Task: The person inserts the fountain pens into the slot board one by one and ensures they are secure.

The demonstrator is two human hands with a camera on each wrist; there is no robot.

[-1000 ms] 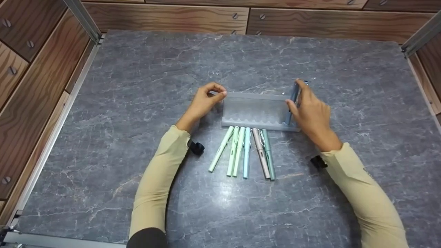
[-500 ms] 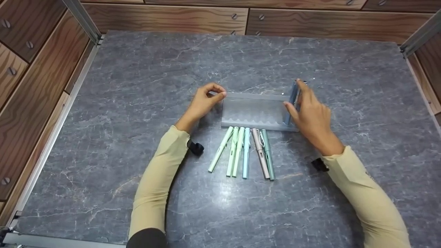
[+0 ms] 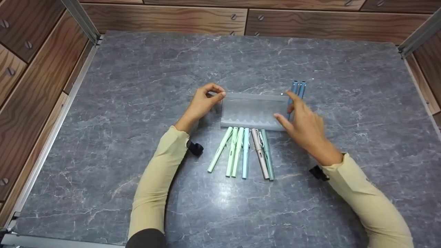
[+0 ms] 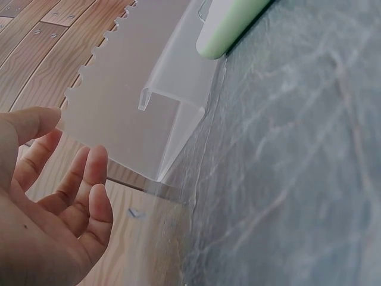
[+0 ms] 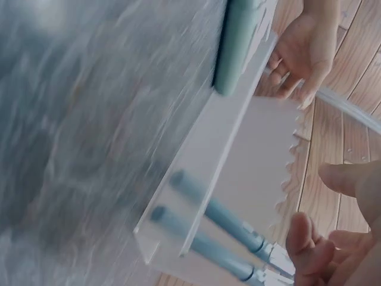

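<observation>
A clear plastic pen rack (image 3: 255, 108) with notched edges stands mid-table. My left hand (image 3: 205, 101) pinches its upper left corner between thumb and index finger; in the left wrist view the other fingers (image 4: 98, 167) are loosely bent. Two blue pens (image 5: 223, 223) lean side by side in the rack's right end, their caps (image 3: 302, 90) above the top edge. Just in front of them is my right hand (image 3: 305, 127), thumb and fingers apart, holding nothing. It partly covers the pens and the rack's right end in the head view.
Before the rack lie several pens on the grey marbled table (image 3: 137, 75): light green pens (image 3: 219, 150), a light blue pen (image 3: 246, 155), a grey-brown pen (image 3: 260, 153) and a dark green pen (image 3: 267, 155). Wood-patterned panels (image 3: 165, 19) stand behind the table.
My right hand has come away from the blue pen's top, moving left and towards me. Both blue pens now show more plainly. My left hand stays at the rack's corner.
</observation>
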